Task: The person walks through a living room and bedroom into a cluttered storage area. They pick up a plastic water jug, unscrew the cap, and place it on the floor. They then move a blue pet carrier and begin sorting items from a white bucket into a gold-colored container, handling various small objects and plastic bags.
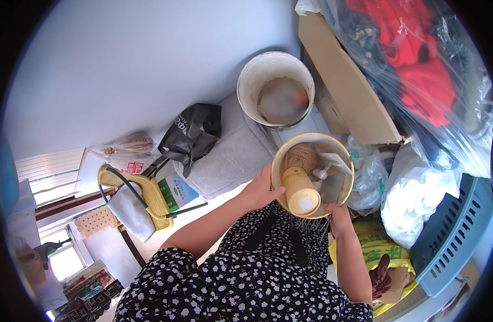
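Observation:
Between my two hands is a round white tub (344,188) with a yellow rim, held in front of my body and tipped so that its inside shows. The thumb of my left hand (263,188) hooks over the rim on the left side. My right hand (339,217) grips the rim at the lower right. Inside the tub lie a ball of brown twine (302,155), a pale yellow cylindrical container (300,190) with a white patch on its end, and a white plastic piece (329,165) whose kind I cannot make out.
Beyond the tub stands a white bucket (249,88) with a stained bottom. A black plastic bag (193,131) lies on a grey cushion (219,166) to the left, near a yellow chair (152,198). Rightward are a cardboard box (343,70), filled bags (418,193) and a blue-grey slotted basket (455,236).

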The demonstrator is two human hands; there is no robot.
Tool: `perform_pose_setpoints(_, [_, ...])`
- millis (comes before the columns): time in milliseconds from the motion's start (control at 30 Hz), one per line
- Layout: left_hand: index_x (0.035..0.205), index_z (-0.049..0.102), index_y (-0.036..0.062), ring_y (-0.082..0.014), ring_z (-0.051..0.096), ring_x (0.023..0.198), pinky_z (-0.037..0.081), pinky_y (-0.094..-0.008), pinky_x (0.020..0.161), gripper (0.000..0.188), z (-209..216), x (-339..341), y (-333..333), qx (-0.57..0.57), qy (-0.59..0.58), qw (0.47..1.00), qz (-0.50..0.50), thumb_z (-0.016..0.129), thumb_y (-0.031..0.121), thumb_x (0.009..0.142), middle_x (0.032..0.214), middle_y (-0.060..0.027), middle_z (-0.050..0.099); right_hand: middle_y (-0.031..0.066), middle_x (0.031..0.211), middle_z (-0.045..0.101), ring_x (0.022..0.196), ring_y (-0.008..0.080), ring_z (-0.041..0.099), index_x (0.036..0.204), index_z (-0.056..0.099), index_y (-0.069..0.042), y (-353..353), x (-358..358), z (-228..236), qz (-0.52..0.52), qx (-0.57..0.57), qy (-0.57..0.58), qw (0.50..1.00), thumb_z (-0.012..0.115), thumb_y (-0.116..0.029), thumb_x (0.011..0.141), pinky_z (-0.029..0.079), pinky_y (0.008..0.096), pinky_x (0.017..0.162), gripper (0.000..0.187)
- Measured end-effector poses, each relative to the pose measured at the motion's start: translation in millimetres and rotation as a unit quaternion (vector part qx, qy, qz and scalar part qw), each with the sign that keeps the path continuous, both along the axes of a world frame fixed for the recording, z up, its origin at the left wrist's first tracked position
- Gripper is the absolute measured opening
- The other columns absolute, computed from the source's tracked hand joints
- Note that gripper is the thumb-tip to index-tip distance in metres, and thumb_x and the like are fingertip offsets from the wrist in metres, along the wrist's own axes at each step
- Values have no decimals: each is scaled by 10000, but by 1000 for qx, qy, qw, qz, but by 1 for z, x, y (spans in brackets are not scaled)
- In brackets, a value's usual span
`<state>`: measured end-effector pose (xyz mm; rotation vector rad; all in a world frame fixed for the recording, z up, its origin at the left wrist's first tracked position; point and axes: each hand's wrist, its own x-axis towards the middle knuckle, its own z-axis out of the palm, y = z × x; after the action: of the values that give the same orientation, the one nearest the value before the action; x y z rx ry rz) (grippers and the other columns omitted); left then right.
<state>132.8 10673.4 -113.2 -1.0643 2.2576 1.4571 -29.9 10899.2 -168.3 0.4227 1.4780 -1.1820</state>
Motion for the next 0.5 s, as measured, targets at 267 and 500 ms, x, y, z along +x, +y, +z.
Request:
perform_pose_setpoints(267, [1423, 276, 102, -375, 223, 1352, 233, -504, 1093, 863, 56, -15, 25, -156, 201, 917, -306, 743, 312, 728, 1436, -184, 267, 79, 856, 621, 676, 146, 573, 1055, 567, 68, 5, -3, -7, -29, 5, 23, 999, 578, -26, 710, 436, 261, 581, 357])
perform_pose_setpoints(500, [1350, 427, 145, -342, 347, 1285, 384, -485, 968, 750, 4, -31, 59, -255, 247, 866, -352, 742, 268, 681, 1420, -132, 314, 84, 881, 622, 671, 144, 587, 1061, 563, 67, 4, 0, 12, -36, -9, 13, 999, 572, 14, 700, 438, 248, 553, 364])
